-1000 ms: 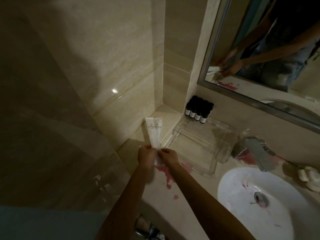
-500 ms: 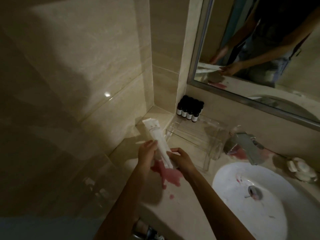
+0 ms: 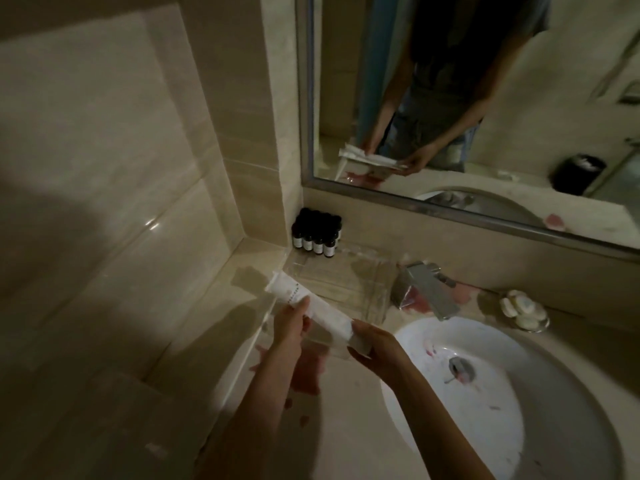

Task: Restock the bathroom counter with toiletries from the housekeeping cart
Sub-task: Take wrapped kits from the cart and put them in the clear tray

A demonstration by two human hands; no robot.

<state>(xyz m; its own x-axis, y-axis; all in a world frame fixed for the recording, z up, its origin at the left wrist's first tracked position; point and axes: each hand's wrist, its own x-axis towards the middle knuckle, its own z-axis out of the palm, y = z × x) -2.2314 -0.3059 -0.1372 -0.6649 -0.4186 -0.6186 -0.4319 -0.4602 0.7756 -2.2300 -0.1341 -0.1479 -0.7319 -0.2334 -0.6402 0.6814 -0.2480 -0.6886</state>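
A long white toiletry packet [image 3: 313, 311] with small dark print lies tilted above the beige counter [image 3: 346, 410], its far end pointing up-left. My left hand [image 3: 289, 323] holds it near the middle with fingers against its side. My right hand [image 3: 375, 344] grips its near end. Just behind the packet sits a clear acrylic tray [image 3: 349, 282]. Several small dark bottles [image 3: 315, 235] with white labels stand in the back corner by the wall.
A white sink basin [image 3: 485, 393] with a chrome faucet [image 3: 426, 289] is to the right. Pink stains [image 3: 304, 372] mark the counter under my hands. A soap dish [image 3: 524, 310] sits far right. A mirror [image 3: 485, 98] hangs above; tiled walls close the left.
The packet has tipped from upright to slanting down-right. My right hand slid to its near end while my left moved up along its side. The view shifted slightly right.
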